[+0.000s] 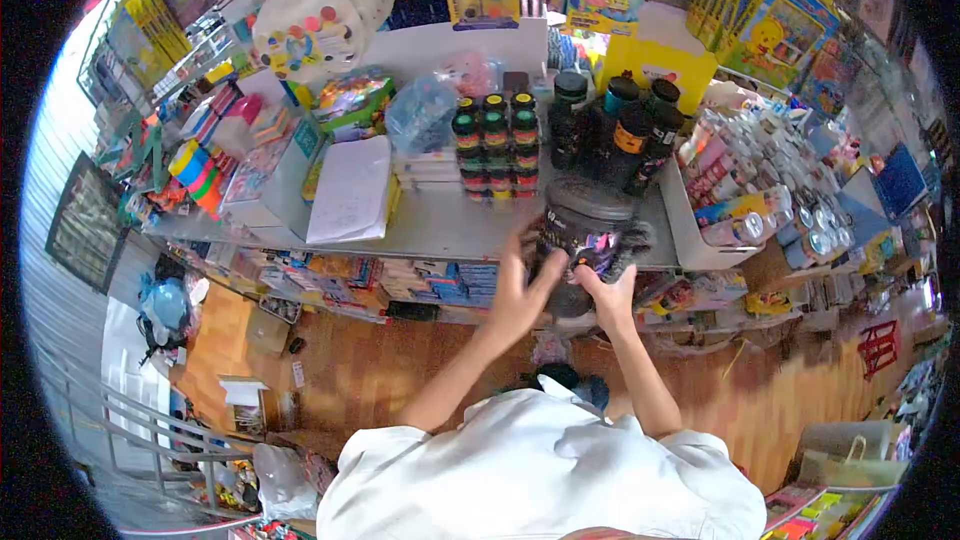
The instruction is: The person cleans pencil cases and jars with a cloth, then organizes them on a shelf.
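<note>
Wood-grained flooring (350,360) spreads beneath the person, and beyond it a grey counter (430,240) crosses in front, with packed shelves of boxed goods (440,280) below its edge. At the counter's right end stands a white carton (690,245) filled with tubes and cans. At the back left, a stack of white paint palettes (320,30) dotted with coloured rounds leans outward.

Next in size comes the black lidded jar (590,210) with a purple-and-orange design, at the counter's front edge, directly ahead of the person's chest. Its long axis runs away from the body, lid at the far end and base toward the person; whether the base touches anything cannot be told. The left hand (522,290) clasps its left flank and the right hand (612,295) its right, thumbs close together on the near face. Both are on it, so neither is clearly nearer; some motion blurs the fingers.

Just behind the jar, a group of dark bottles (628,135) stands upright. A white notebook (350,190) lies farther left. Smallest, between notebook and bottles, are stacked little paint pots (495,145) with dark, green and yellow-marked caps.
</note>
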`<state>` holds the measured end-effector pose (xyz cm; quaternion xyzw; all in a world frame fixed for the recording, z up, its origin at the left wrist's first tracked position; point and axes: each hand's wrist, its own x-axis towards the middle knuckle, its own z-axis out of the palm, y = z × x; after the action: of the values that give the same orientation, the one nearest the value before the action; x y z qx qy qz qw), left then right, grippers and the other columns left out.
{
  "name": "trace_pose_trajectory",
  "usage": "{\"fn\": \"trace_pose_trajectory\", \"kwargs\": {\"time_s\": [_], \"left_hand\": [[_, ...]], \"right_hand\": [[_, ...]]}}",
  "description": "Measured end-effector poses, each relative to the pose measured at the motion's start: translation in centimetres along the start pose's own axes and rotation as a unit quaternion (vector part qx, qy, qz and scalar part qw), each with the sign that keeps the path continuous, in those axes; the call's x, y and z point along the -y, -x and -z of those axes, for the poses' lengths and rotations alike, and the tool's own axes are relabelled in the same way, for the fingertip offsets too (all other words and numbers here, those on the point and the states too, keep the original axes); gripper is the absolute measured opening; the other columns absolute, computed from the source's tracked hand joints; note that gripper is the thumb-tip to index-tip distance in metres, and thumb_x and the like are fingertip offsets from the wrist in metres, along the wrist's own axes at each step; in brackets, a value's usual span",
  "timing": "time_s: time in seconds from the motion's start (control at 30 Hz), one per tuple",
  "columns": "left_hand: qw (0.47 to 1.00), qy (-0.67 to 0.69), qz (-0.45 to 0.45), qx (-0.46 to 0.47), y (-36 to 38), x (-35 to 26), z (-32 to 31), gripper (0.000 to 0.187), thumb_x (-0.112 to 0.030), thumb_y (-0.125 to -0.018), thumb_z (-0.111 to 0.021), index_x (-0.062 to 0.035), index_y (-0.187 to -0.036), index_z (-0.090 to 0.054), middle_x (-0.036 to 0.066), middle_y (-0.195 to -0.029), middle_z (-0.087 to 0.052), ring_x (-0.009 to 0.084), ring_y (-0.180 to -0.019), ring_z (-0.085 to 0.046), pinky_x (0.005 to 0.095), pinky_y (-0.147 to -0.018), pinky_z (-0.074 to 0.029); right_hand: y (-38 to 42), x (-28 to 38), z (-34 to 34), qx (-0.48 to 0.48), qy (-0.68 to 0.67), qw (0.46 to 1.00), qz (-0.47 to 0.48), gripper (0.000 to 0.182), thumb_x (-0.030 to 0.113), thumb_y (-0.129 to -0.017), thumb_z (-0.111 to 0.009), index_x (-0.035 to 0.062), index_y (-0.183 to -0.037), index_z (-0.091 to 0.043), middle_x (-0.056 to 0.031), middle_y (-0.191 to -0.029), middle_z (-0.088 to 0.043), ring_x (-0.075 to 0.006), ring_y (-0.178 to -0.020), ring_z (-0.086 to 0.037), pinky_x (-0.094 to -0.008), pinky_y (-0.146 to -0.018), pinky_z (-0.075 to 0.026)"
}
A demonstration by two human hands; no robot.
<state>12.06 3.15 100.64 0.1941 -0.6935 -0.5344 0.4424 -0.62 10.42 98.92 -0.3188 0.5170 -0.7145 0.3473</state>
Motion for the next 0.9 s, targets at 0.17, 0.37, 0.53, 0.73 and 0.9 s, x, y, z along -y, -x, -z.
{"fn": "trace_pose_trajectory", "kwargs": {"time_s": [0.17, 0.37, 0.53, 0.73, 0.9], "left_hand": [[0.986, 0.119, 0.075, -0.086, 2.5, 3.7, -1.3, 0.085, -0.018, -0.076, -0.070, 0.0016, -0.139, -0.016, 0.014, -0.133, -0.034, 0.0227, -0.123, -0.035, 0.0353, -0.102, -0.030], [0.951, 0.251, 0.132, -0.124, 4.9, 8.0, -0.4, 0.076, -0.006, -0.070, -0.067, -0.0004, -0.133, -0.025, 0.013, -0.127, -0.041, 0.0234, -0.115, -0.044, 0.0364, -0.098, -0.037], [0.880, 0.431, 0.140, -0.145, 6.3, 8.9, -0.1, 0.084, -0.028, -0.070, -0.072, -0.0035, -0.134, -0.024, 0.012, -0.127, -0.044, 0.0287, -0.114, -0.048, 0.0449, -0.095, -0.044], [0.878, 0.422, 0.113, -0.195, 4.5, 8.3, 3.1, 0.083, -0.050, -0.071, -0.065, -0.0040, -0.132, -0.034, 0.013, -0.127, -0.047, 0.0296, -0.112, -0.051, 0.0454, -0.095, -0.044], [0.966, 0.147, 0.074, -0.201, 6.0, 8.3, 1.4, 0.100, -0.039, -0.060, -0.083, 0.0003, -0.132, -0.026, 0.012, -0.126, -0.041, 0.0246, -0.116, -0.043, 0.0405, -0.099, -0.036]], "right_hand": [[1.1, 1.5, -0.2, 0.127, 0.126, 0.979, 0.099, 0.071, 0.017, -0.079, -0.065, -0.0029, -0.136, -0.028, -0.0196, -0.131, -0.040, -0.0287, -0.121, -0.041, -0.0383, -0.102, -0.031], [1.5, 2.1, -3.6, 0.091, 0.206, 0.933, 0.279, 0.069, 0.011, -0.082, -0.051, -0.0045, -0.141, -0.019, -0.0254, -0.144, -0.022, -0.0352, -0.133, -0.025, -0.0388, -0.108, -0.020], [0.3, 4.0, -2.8, 0.137, 0.185, 0.973, 0.001, 0.026, 0.010, -0.089, -0.045, -0.0016, -0.113, -0.051, -0.0108, -0.110, -0.054, -0.0188, -0.100, -0.048, -0.0319, -0.090, -0.038], [2.5, -2.0, -3.0, 0.192, 0.160, 0.944, 0.214, 0.039, 0.014, -0.092, -0.040, -0.0047, -0.126, -0.042, -0.0199, -0.132, -0.041, -0.0286, -0.124, -0.036, -0.0373, -0.106, -0.024], [-2.6, -9.5, 1.4, 0.138, 0.328, 0.933, 0.055, 0.055, 0.039, -0.098, -0.029, -0.0063, -0.127, -0.039, -0.0217, -0.130, -0.041, -0.0301, -0.123, -0.036, -0.0340, -0.104, -0.024]]}}
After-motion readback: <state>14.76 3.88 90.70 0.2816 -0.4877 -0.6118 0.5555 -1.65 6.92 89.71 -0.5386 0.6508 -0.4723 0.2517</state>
